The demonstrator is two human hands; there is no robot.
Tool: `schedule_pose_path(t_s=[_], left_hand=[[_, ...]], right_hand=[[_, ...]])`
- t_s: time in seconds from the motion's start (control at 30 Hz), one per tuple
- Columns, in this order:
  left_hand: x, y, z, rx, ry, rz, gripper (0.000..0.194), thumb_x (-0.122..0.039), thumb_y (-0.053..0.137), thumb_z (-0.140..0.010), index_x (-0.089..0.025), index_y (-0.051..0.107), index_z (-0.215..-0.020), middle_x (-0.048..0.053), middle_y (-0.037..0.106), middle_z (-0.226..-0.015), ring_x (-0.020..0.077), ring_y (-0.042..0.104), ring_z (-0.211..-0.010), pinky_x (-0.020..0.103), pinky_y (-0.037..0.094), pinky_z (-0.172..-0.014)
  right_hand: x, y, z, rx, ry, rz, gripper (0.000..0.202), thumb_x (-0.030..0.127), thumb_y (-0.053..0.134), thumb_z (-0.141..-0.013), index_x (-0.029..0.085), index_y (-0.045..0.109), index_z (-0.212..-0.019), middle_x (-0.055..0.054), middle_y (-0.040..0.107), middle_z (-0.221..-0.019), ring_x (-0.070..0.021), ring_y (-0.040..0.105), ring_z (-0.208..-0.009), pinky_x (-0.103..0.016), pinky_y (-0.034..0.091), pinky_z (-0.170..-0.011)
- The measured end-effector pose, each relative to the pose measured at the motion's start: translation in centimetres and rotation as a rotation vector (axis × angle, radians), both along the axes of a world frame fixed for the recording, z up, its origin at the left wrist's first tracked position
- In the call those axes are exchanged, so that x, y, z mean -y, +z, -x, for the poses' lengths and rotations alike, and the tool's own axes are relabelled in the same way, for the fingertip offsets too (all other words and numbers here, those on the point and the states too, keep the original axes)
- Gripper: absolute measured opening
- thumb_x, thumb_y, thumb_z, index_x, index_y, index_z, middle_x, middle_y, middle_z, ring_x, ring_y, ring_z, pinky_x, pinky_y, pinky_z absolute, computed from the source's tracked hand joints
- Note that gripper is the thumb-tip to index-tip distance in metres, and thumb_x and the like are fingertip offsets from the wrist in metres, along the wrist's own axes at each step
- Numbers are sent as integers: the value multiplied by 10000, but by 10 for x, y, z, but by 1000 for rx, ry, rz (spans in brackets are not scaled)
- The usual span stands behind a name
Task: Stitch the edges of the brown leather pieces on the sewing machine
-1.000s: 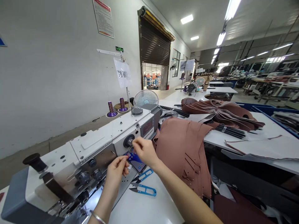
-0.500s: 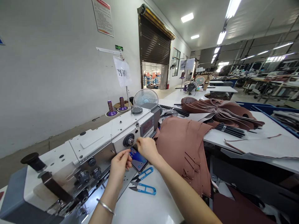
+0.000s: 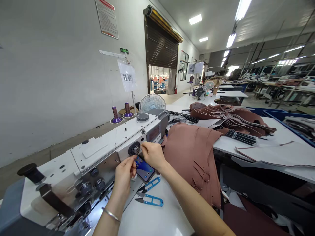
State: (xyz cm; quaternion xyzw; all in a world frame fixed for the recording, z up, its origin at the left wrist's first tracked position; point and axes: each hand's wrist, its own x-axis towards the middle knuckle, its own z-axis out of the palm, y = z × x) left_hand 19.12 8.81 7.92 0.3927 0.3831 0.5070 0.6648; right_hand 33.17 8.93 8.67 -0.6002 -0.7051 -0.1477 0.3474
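Note:
At the front of the white sewing machine [image 3: 98,147], both my hands meet beside its round black-and-metal winder [image 3: 134,148]. My right hand [image 3: 154,155] is closed, thumb and fingertips pinched right at the winder's metal tip. Just below and to the left, my left hand [image 3: 124,170] is pinched too, fingertips close to the right hand's. Whatever lies between the fingers is too small to make out. Under the hands a phone [image 3: 145,169] with a blue screen lies on the table, partly covered. Two blue thread snips [image 3: 152,200] lie just in front of it.
Brown cut panels [image 3: 189,150] are stacked right of my right arm, with more bundled brown pieces [image 3: 228,116] behind. Purple-based thread cones [image 3: 115,114] stand behind the machine, near a white fan [image 3: 152,103]. A blue-edged bin [image 3: 290,121] is at far right.
My right hand has shifted slightly left and up against the winder. The left hand stays pinched close below it. The whole view has moved a little.

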Motion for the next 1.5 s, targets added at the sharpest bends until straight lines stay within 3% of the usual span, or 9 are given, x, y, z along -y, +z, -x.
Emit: schedule_pose_path(t_s=[0.17,0.47,0.63,0.8,0.97,1.07,1.23,1.4,1.5], left_hand=[[0,9,-7,110,-65,94,426,-414,849,-510,-149,532,-613,-66,477,-520,38,378,-397,171,249,-356],[-5,15,-17,202,-50,263,271,-181,773,-643,-142,508,-605,-77,429,-479,29,348,-382,151,241,-353],[-3,12,-19,228,3,275,219,-123,721,-701,-142,523,-609,-76,425,-461,39,373,-374,155,260,-357],[4,6,-17,195,118,291,59,-68,661,-783,-124,651,-801,31,664,-665,119,635,-530,194,445,-475],[6,2,-22,253,229,250,161,-16,598,-825,-138,665,-745,35,709,-763,111,686,-704,234,529,-704],[4,1,-25,261,263,239,160,-13,619,-810,-140,683,-738,23,712,-759,87,658,-668,214,505,-677],[4,1,-24,244,245,231,97,-38,686,-767,-126,694,-728,47,715,-733,114,681,-672,208,476,-646],[3,-1,-24,258,264,222,129,-22,661,-774,-131,692,-712,25,715,-725,85,659,-638,198,476,-653],[4,0,-24,255,258,226,112,-36,663,-782,-130,702,-735,29,717,-729,89,666,-649,185,465,-625]], right_hand=[[7,-10,8,143,187,-129,167,147,469,-894,178,524,-739,5,590,-665,-118,535,-592,-234,304,-575],[9,-29,7,266,192,-314,278,167,352,-960,171,505,-728,-24,471,-625,-164,435,-583,-295,280,-568],[16,-19,4,271,202,-338,269,152,355,-944,153,567,-778,-33,488,-672,-170,428,-617,-297,318,-582],[0,0,-17,231,116,-345,301,69,355,-948,134,610,-1094,-130,549,-1032,-214,471,-874,-303,385,-705],[0,-12,-14,348,204,-337,300,163,357,-1005,151,624,-869,-75,514,-814,-187,420,-726,-291,375,-638],[2,-13,-3,352,213,-322,274,185,392,-1003,171,607,-834,-61,503,-825,-178,425,-741,-278,378,-647],[-8,-7,0,167,-26,-315,241,88,402,-955,144,597,-823,-96,482,-868,-216,417,-822,-276,334,-612],[2,-13,3,242,91,-285,225,156,498,-950,175,585,-743,-47,475,-808,-175,406,-747,-259,343,-628],[0,-7,3,202,37,-278,192,133,476,-961,170,606,-825,-60,492,-864,-186,428,-811,-261,339,-635]])
